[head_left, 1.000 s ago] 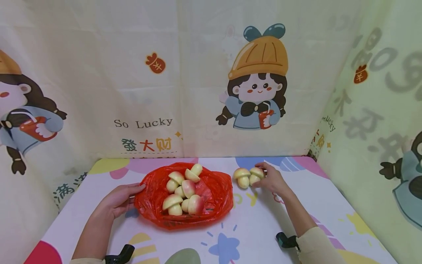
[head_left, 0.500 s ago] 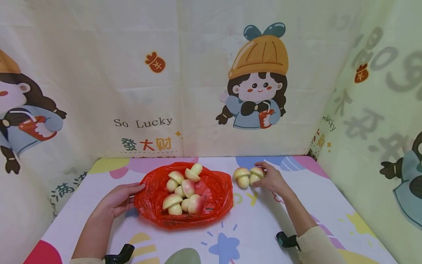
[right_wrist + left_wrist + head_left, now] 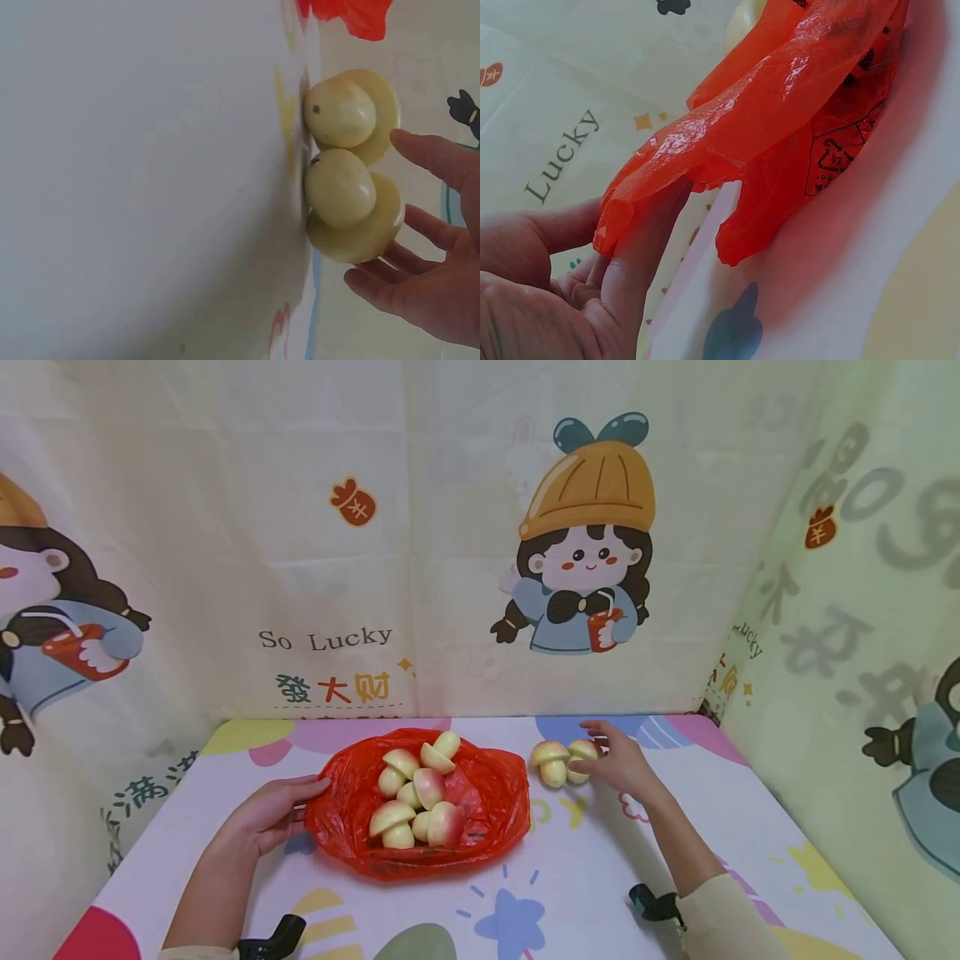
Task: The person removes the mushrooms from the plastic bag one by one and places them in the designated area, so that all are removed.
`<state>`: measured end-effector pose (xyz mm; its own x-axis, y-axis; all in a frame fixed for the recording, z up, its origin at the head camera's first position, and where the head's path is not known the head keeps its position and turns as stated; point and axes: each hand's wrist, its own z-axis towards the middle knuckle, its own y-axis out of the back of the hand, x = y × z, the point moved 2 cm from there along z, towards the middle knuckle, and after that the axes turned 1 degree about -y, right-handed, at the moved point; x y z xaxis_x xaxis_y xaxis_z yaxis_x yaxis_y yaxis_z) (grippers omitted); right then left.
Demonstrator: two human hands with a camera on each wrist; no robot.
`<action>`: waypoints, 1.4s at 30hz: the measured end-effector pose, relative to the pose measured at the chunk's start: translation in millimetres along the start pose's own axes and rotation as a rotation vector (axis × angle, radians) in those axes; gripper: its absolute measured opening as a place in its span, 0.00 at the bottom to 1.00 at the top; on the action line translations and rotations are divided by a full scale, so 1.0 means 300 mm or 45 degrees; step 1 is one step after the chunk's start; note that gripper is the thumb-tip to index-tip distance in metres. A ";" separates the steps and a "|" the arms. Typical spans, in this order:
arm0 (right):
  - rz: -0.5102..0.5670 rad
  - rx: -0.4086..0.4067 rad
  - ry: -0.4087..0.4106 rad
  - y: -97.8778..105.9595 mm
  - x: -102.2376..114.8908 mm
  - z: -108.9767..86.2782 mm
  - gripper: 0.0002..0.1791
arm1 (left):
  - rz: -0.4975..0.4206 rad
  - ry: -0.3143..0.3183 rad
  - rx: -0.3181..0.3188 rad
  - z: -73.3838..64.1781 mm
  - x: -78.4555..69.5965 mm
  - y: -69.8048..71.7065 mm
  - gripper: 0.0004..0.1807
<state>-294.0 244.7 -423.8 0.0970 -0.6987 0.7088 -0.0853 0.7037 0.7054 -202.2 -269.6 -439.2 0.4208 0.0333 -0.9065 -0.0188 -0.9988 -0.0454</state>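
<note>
The left hand (image 3: 268, 814) pinches the rim of an open red plastic bag (image 3: 495, 810) at its left side; in the left wrist view the bag's film (image 3: 735, 127) lies between thumb and fingers. Several toy mushrooms (image 3: 392, 817) with cream stems and pinkish caps lie in the bag. To its right, two more stand side by side on the table: a left mushroom (image 3: 551, 752) and a right mushroom (image 3: 582, 748). The right hand (image 3: 624, 767) is spread around the right mushroom's side, fingers loosely extended. In the right wrist view, fingertips are close to its cap (image 3: 386, 217); contact is unclear.
A patterned white table cover (image 3: 585, 877) lies under everything. Printed cloth (image 3: 450, 568) hangs behind the table and on both sides. Black wrist devices are on the left wrist (image 3: 273, 939) and right wrist (image 3: 652, 906).
The right hand's fingers have spread and lifted slightly from the right mushroom, which stays beside the other. The left hand and the bag look unmoved.
</note>
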 end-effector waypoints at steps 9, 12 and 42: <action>-0.024 -0.064 0.097 0.011 0.024 -0.013 0.42 | 0.017 0.000 -0.004 -0.002 0.000 -0.003 0.38; -0.016 -0.098 0.113 0.012 0.035 -0.016 0.42 | 0.019 -0.005 -0.005 -0.004 0.000 -0.004 0.38; 0.251 -0.038 0.240 -0.033 0.146 -0.035 0.34 | 0.000 -0.005 0.001 0.001 -0.002 0.000 0.38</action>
<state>-278.6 208.2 -399.8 0.2648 -0.5136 0.8162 -0.0919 0.8291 0.5515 -202.6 -269.6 -438.7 0.4175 0.0333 -0.9081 -0.0193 -0.9988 -0.0454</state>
